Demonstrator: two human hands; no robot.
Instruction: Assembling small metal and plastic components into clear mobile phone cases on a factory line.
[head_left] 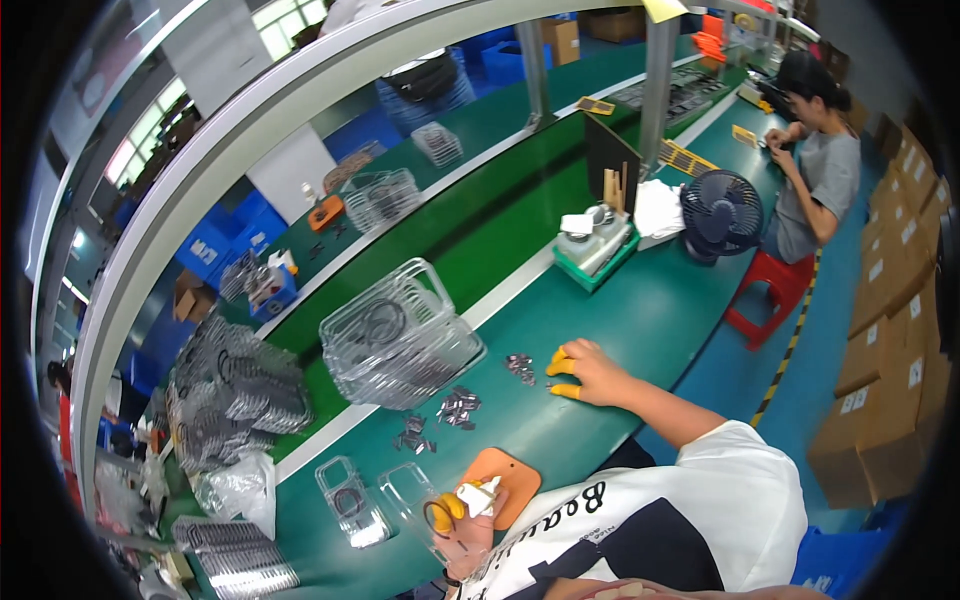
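My left hand (472,535), with yellow finger covers, is closed on a clear phone case (400,490) that has a dark ring on it. A crumpled white cloth (480,496) is also in that hand, above an orange pad (522,478). My right hand (592,376) reaches across the green table, its yellow-covered thumb and finger apart. Just left of its fingertips lies a small pile of dark metallic pieces (520,368). Two more such piles, a middle one (458,408) and a left one (413,436), lie nearer me. Another clear case with a ring (350,503) rests left of my left hand.
Stacked clear trays of cases (400,340) stand behind the piles. More stacked cases fill the far left (240,390) and near left (235,555). A green bin (595,265), a black fan (722,215) and a seated co-worker (815,150) are to the right.
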